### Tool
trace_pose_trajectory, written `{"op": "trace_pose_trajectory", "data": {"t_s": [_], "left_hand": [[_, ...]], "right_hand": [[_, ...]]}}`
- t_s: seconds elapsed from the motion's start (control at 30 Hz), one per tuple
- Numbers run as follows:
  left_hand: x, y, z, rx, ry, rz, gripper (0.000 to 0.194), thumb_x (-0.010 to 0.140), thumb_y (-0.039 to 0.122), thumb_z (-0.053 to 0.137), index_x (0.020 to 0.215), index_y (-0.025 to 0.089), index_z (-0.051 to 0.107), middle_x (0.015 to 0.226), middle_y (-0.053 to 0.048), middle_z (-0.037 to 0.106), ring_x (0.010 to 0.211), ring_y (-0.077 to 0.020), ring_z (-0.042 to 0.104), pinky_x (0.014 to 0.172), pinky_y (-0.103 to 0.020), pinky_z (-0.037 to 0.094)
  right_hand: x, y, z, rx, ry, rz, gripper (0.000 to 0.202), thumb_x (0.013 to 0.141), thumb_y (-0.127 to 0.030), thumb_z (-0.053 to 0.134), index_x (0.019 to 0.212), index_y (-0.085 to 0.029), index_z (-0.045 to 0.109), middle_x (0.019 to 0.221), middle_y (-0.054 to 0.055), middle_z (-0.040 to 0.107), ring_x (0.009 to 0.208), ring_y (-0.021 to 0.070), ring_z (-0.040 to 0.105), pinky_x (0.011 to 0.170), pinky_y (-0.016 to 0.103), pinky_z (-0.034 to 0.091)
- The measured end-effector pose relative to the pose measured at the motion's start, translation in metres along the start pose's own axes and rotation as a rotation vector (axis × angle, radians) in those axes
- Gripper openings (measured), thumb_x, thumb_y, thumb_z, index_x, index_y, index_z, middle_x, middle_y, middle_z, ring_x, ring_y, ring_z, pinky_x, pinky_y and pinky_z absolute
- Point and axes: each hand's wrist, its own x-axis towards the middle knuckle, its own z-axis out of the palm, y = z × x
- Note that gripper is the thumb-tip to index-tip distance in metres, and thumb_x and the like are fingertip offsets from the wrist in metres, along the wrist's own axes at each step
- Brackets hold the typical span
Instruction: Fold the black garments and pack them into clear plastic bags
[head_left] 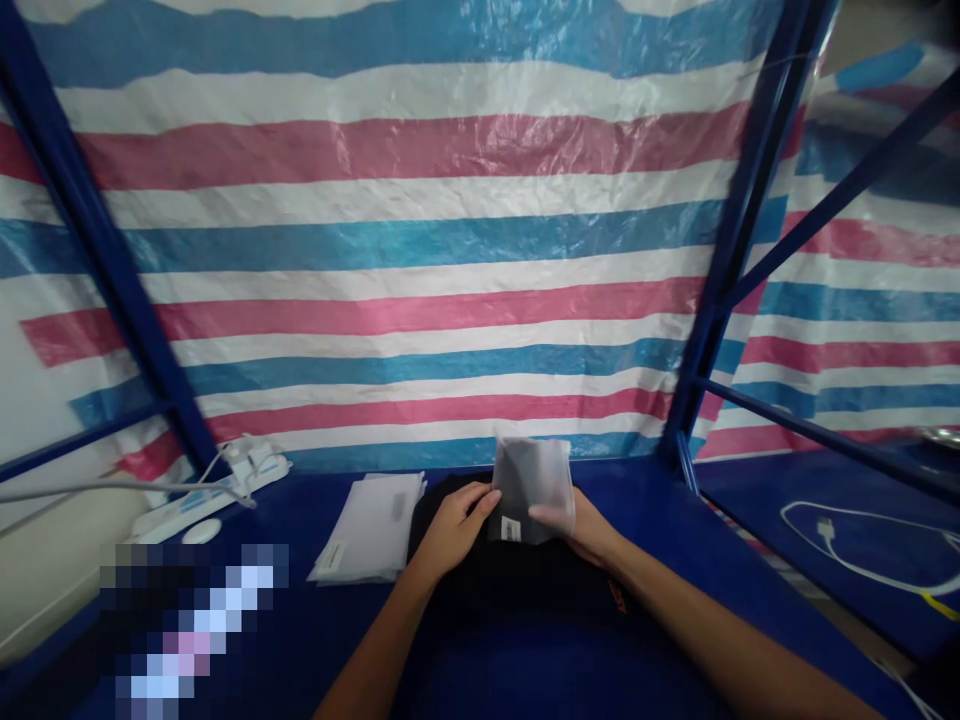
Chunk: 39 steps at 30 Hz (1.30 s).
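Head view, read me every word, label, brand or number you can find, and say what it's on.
Nothing here reads for certain.
Held bag: white label, print too small.
Stack: small label, too small.
Black cloth: orange letters, too blurred.

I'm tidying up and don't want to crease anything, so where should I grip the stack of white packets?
Probably pinch the white packets by their left edge, coming from the left: they lie flat, with bare blue surface there, while black fabric borders their right.
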Motion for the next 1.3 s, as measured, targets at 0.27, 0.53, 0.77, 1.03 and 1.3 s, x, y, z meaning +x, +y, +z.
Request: {"op": "trace_pose_trajectory", "data": {"t_s": [0.27, 0.53, 0.77, 1.03, 1.3], "left_hand": [[-0.001, -0.010, 0.001, 0.021, 0.053, -0.101, 0.043, 0.099, 0.058, 0.063, 0.096, 0.022, 0.086, 0.087, -0.001, 0.080, 0.082, -0.0221, 0.069, 0.074, -0.028, 0.047], [0.005, -0.028, -0.015, -0.112, 0.380, -0.198, 0.045, 0.093, 0.063, 0.067, 0.091, 0.019, 0.081, 0.081, -0.002, 0.077, 0.076, -0.0229, 0.067, 0.069, -0.027, 0.048], [0.001, -0.038, -0.041, -0.050, 0.739, -0.188, 0.045, 0.098, 0.063, 0.060, 0.096, 0.020, 0.075, 0.088, -0.003, 0.076, 0.087, -0.0238, 0.067, 0.077, -0.028, 0.050], [0.003, -0.022, -0.010, -0.293, 0.290, -0.174, 0.048, 0.099, 0.061, 0.061, 0.121, 0.021, 0.077, 0.113, -0.006, 0.080, 0.105, -0.0277, 0.072, 0.094, -0.035, 0.055], [0.003, -0.021, -0.012, -0.723, 0.265, -0.296, 0.059, 0.092, 0.057, 0.076, 0.138, 0.021, 0.069, 0.127, -0.013, 0.077, 0.112, -0.0295, 0.075, 0.096, -0.041, 0.060]], "right_hand": [[-0.006, -0.011, 0.009, -0.037, -0.116, -0.010, 0.071, 0.070, -0.046, 0.096, 0.132, -0.022, 0.072, 0.120, 0.011, 0.079, 0.114, 0.0351, 0.073, 0.111, 0.054, 0.051], [-0.001, -0.007, -0.006, 0.049, 0.039, 0.040, 0.034, 0.074, -0.037, 0.083, 0.102, -0.019, 0.077, 0.088, 0.004, 0.079, 0.081, 0.0248, 0.073, 0.083, 0.039, 0.059], [-0.002, -0.011, -0.026, 0.075, 0.100, 0.131, 0.032, 0.076, -0.043, 0.074, 0.097, -0.019, 0.074, 0.088, 0.007, 0.078, 0.079, 0.0270, 0.073, 0.075, 0.038, 0.057], [-0.007, -0.009, -0.020, 0.187, -0.104, 0.128, 0.038, 0.080, -0.044, 0.077, 0.109, -0.020, 0.072, 0.108, 0.010, 0.080, 0.097, 0.0287, 0.077, 0.094, 0.044, 0.058], [-0.015, -0.012, -0.024, 0.056, -0.096, 0.228, 0.035, 0.073, -0.041, 0.089, 0.099, -0.022, 0.076, 0.095, 0.004, 0.079, 0.087, 0.0241, 0.075, 0.080, 0.034, 0.059]]}}
